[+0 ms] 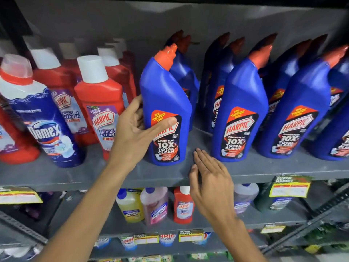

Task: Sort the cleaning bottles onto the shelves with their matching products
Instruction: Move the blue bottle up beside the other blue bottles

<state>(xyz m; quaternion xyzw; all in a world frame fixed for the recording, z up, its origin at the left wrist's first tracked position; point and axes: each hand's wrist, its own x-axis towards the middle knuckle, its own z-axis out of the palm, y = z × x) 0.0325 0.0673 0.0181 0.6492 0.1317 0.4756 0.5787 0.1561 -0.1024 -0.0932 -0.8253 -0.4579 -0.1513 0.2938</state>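
Observation:
My left hand grips a blue Harpic bottle with an orange cap; the thumb lies across its label and the fingers wrap its left side. The bottle stands upright on the grey shelf. My right hand rests flat and open on the shelf's front edge, just right of that bottle, holding nothing. More blue Harpic bottles stand in rows to the right. Red Harpic bathroom cleaner bottles stand to the left, with a leaning blue Domex bottle in front of them.
The shelf below holds a yellow bottle, a pink bottle, a small red Harpic bottle and others. Yellow price tags hang on the shelf edges. A gap of bare shelf lies between the held bottle and the blue row.

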